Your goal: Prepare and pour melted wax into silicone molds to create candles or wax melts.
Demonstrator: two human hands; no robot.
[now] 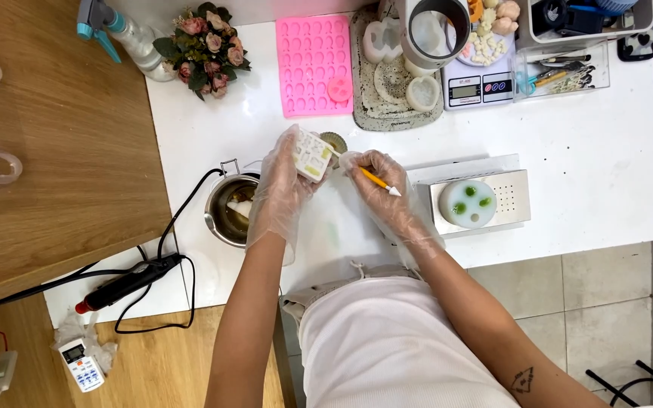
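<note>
Working: two hands in clear plastic gloves meet over the white desk (568, 151), close together at its middle.
Left hand (281, 189): fingers curled around a small white block mould (311, 154), holding it tilted up off the desk; the hand is closed on it.
Right hand (379, 185): closed in a pinch on a thin yellow stick (376, 179), whose pale tip points away to the right; the hand sits just right of the mould, nearly touching it.
Behind the hands: a small round greenish dish (335, 140), partly hidden by the mould.
Left of the left hand: a metal pot (224, 215) with a handle, something pale inside, just beside the wrist.
Right of the right hand: a metal tray (515, 193) bearing a round white mould (468, 203) with green dots.
Beyond the hands, far edge: a pink silicone mould sheet (311, 64), a speckled tray (387, 113) with white round pieces, a digital scale (479, 87), a clear box of tools (561, 72).
Far left beyond: a bunch of pink flowers (205, 49) and a spray bottle (126, 34).
Near left, below the pot: a black tool with a cable (126, 283) and a white remote (83, 364).
</note>
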